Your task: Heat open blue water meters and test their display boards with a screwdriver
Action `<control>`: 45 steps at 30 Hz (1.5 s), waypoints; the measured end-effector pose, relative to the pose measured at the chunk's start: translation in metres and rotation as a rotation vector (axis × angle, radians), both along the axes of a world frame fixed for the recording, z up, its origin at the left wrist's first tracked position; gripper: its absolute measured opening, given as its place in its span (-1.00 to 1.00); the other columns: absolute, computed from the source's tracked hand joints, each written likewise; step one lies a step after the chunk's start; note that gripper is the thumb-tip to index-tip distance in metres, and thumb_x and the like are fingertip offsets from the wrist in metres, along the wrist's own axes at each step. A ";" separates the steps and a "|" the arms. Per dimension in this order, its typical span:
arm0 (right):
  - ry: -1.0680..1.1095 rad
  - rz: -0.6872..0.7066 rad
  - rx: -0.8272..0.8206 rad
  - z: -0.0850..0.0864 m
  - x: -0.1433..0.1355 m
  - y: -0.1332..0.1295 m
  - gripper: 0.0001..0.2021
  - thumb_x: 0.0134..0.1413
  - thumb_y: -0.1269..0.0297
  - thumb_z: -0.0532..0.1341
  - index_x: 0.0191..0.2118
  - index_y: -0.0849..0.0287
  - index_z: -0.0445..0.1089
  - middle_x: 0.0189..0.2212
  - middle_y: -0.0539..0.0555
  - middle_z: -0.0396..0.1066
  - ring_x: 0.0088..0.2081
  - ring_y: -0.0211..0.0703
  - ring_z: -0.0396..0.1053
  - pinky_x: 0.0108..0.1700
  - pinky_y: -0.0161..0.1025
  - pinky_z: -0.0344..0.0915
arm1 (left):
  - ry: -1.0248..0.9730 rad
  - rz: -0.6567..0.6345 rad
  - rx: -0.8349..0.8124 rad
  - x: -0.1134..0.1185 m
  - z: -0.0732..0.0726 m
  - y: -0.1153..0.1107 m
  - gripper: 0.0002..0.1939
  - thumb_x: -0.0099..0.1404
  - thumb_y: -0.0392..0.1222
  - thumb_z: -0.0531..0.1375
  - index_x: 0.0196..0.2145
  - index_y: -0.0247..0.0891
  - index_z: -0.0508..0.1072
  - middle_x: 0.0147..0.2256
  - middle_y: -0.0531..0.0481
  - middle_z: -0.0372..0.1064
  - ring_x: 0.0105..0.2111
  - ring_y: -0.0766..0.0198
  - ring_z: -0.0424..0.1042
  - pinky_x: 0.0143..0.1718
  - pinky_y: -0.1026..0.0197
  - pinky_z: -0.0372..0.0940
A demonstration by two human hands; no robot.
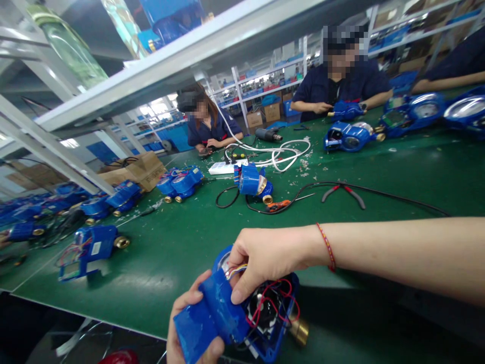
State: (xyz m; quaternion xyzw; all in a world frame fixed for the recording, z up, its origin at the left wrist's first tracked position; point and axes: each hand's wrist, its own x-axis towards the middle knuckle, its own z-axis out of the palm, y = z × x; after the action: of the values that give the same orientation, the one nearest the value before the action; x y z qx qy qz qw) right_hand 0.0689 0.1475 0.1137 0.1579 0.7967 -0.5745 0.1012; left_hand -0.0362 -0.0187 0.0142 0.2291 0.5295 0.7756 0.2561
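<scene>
A blue water meter [223, 298] with its housing opened is at the front edge of the green table. My left hand [191, 308] wraps round its blue cover from the left, thumb below and fingers above. My right hand [261, 255] reaches in from the right and pinches a bundle of thin coloured wires [235, 271] over the meter. Red and black wires [269, 303] loop loosely over the dark round part inside the housing. A threaded brass fitting [299, 331] sticks out at the lower right. The fingertips of my right hand partly hide the wires' ends.
On the green table [182, 227] lie pliers [344, 191], an orange screwdriver [280, 205], a black cable and another water meter [252, 182]. Farther back are a power strip [227, 167] and a heat gun [268, 134]. Several meters stand left and right. Co-workers sit opposite; a shelf hangs overhead.
</scene>
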 end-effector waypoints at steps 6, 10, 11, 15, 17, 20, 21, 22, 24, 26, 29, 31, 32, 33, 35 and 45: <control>0.072 0.043 0.154 -0.001 -0.006 -0.003 -0.78 -0.02 0.54 0.33 -0.53 0.28 0.28 -0.62 -0.16 0.20 -0.50 -0.42 0.12 -0.46 -0.41 0.07 | -0.022 -0.022 0.029 -0.005 -0.004 -0.002 -0.37 -0.32 -0.11 0.58 -0.24 -0.11 0.48 0.03 -0.09 0.44 0.00 -0.05 0.45 -0.10 0.13 0.45; 0.099 0.032 0.112 -0.008 -0.010 -0.005 -0.84 0.00 0.59 0.30 -0.46 0.30 0.32 -0.54 -0.13 0.27 -0.44 -0.40 0.19 -0.39 -0.42 0.12 | -0.011 -0.101 0.047 -0.017 -0.011 -0.005 -0.40 -0.27 -0.17 0.57 -0.23 -0.12 0.49 0.03 -0.11 0.45 0.01 -0.10 0.46 -0.06 0.06 0.44; 0.104 0.031 0.096 -0.009 -0.011 -0.005 -0.84 0.00 0.61 0.30 -0.45 0.31 0.33 -0.53 -0.13 0.28 -0.43 -0.40 0.20 -0.38 -0.43 0.13 | -0.010 -0.113 0.046 -0.019 -0.012 -0.006 -0.41 -0.27 -0.17 0.56 -0.23 -0.12 0.49 0.03 -0.12 0.45 0.03 -0.12 0.45 -0.04 0.05 0.43; 0.098 0.032 0.051 -0.009 -0.011 -0.005 -0.83 -0.03 0.66 0.32 -0.45 0.33 0.34 -0.52 -0.12 0.30 -0.43 -0.42 0.22 -0.34 -0.44 0.15 | -0.002 -0.151 0.041 -0.023 -0.015 -0.007 -0.42 -0.25 -0.15 0.56 -0.22 -0.09 0.49 0.03 -0.10 0.44 0.06 -0.16 0.42 -0.01 0.00 0.41; 0.092 0.042 0.039 -0.007 -0.009 -0.003 -0.85 0.00 0.65 0.30 -0.44 0.34 0.36 -0.50 -0.12 0.33 -0.42 -0.43 0.24 -0.33 -0.46 0.17 | -0.011 -0.150 0.035 -0.022 -0.016 -0.006 -0.40 -0.26 -0.13 0.56 -0.21 -0.07 0.49 -0.02 -0.07 0.45 0.03 -0.15 0.44 -0.04 -0.01 0.43; 0.083 0.045 0.046 -0.004 -0.007 -0.001 -0.87 0.09 0.51 0.30 -0.44 0.32 0.38 -0.54 -0.14 0.29 -0.45 -0.44 0.19 -0.39 -0.45 0.13 | -0.024 -0.062 0.029 -0.014 -0.014 -0.004 -0.33 -0.33 -0.04 0.57 -0.21 -0.06 0.46 -0.05 -0.03 0.44 0.02 -0.11 0.44 -0.06 0.05 0.44; 0.082 0.039 0.053 -0.003 -0.007 -0.001 -0.85 0.09 0.47 0.31 -0.45 0.31 0.37 -0.56 -0.15 0.25 -0.47 -0.44 0.16 -0.41 -0.45 0.11 | -0.020 -0.034 0.027 -0.011 -0.013 -0.003 -0.31 -0.35 -0.01 0.58 -0.22 -0.07 0.46 -0.03 -0.03 0.43 0.03 -0.10 0.43 -0.07 0.08 0.43; 0.082 0.030 0.062 -0.004 -0.007 -0.002 -0.84 0.08 0.45 0.33 -0.46 0.30 0.36 -0.58 -0.16 0.22 -0.48 -0.43 0.13 -0.43 -0.44 0.09 | -0.011 -0.016 0.026 -0.008 -0.012 -0.001 -0.31 -0.35 0.00 0.58 -0.23 -0.08 0.45 -0.01 -0.04 0.43 0.03 -0.08 0.42 -0.07 0.11 0.43; 0.082 0.009 0.081 -0.006 -0.008 -0.005 -0.83 0.02 0.49 0.34 -0.48 0.29 0.34 -0.59 -0.16 0.20 -0.48 -0.42 0.11 -0.44 -0.43 0.07 | 0.011 -0.009 0.029 -0.003 -0.009 0.000 -0.33 -0.34 0.01 0.57 -0.24 -0.09 0.45 0.02 -0.06 0.43 0.02 -0.06 0.43 -0.08 0.12 0.42; 0.075 -0.013 0.087 -0.008 -0.010 -0.008 -0.85 -0.01 0.54 0.33 -0.47 0.30 0.34 -0.59 -0.16 0.21 -0.48 -0.41 0.12 -0.43 -0.42 0.08 | 0.030 -0.010 0.038 -0.001 -0.006 0.000 -0.36 -0.32 -0.01 0.57 -0.26 -0.10 0.45 0.02 -0.07 0.43 0.01 -0.05 0.44 -0.08 0.11 0.42; 0.073 -0.039 0.078 -0.009 -0.011 -0.012 -0.88 -0.02 0.57 0.31 -0.45 0.31 0.35 -0.56 -0.14 0.24 -0.47 -0.41 0.14 -0.41 -0.43 0.10 | 0.035 -0.025 0.050 -0.005 -0.006 -0.002 -0.38 -0.32 -0.05 0.58 -0.27 -0.09 0.46 0.01 -0.05 0.44 0.00 -0.04 0.45 -0.08 0.11 0.42; 0.084 -0.039 0.075 -0.008 -0.010 -0.011 -0.88 -0.01 0.56 0.31 -0.45 0.32 0.35 -0.56 -0.14 0.23 -0.46 -0.41 0.14 -0.39 -0.44 0.11 | 0.020 -0.043 0.056 -0.010 -0.008 -0.003 -0.38 -0.31 -0.06 0.58 -0.26 -0.09 0.46 0.01 -0.05 0.45 0.01 -0.05 0.45 -0.06 0.09 0.42; 0.089 -0.034 0.076 -0.007 -0.009 -0.010 -0.88 0.01 0.55 0.30 -0.45 0.32 0.36 -0.56 -0.13 0.24 -0.46 -0.41 0.14 -0.38 -0.44 0.11 | 0.014 -0.064 0.055 -0.012 -0.010 -0.004 -0.38 -0.31 -0.07 0.58 -0.25 -0.09 0.46 0.01 -0.06 0.45 0.01 -0.06 0.45 -0.07 0.08 0.43; 0.093 -0.030 0.080 -0.006 -0.008 -0.008 -0.89 0.06 0.51 0.29 -0.44 0.32 0.38 -0.55 -0.12 0.25 -0.45 -0.41 0.15 -0.37 -0.44 0.12 | 0.010 -0.085 0.052 -0.014 -0.011 -0.005 -0.38 -0.30 -0.08 0.58 -0.25 -0.09 0.47 0.01 -0.08 0.46 0.01 -0.07 0.45 -0.07 0.08 0.43; 0.105 -0.044 0.065 -0.005 -0.007 -0.005 -0.87 0.16 0.38 0.26 -0.39 0.32 0.42 -0.51 -0.09 0.31 -0.44 -0.40 0.19 -0.38 -0.43 0.13 | 0.012 -0.097 0.048 -0.014 -0.012 -0.005 -0.38 -0.29 -0.07 0.57 -0.24 -0.09 0.47 0.02 -0.09 0.46 0.01 -0.06 0.46 -0.06 0.08 0.43; 0.129 -0.174 0.011 -0.002 -0.011 -0.009 -0.89 0.01 0.54 0.33 -0.47 0.33 0.40 -0.57 -0.11 0.30 -0.48 -0.43 0.20 -0.38 -0.42 0.15 | 0.036 0.019 0.045 0.000 -0.010 -0.002 -0.32 -0.32 0.08 0.56 -0.23 -0.09 0.44 0.01 -0.07 0.45 0.07 -0.07 0.41 0.01 0.10 0.37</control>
State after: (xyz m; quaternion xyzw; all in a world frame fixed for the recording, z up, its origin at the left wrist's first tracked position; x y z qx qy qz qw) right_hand 0.0584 0.1388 0.1121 0.1897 0.7878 -0.5859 -0.0017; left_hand -0.0364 -0.0204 0.0044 0.2437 0.5187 0.7854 0.2340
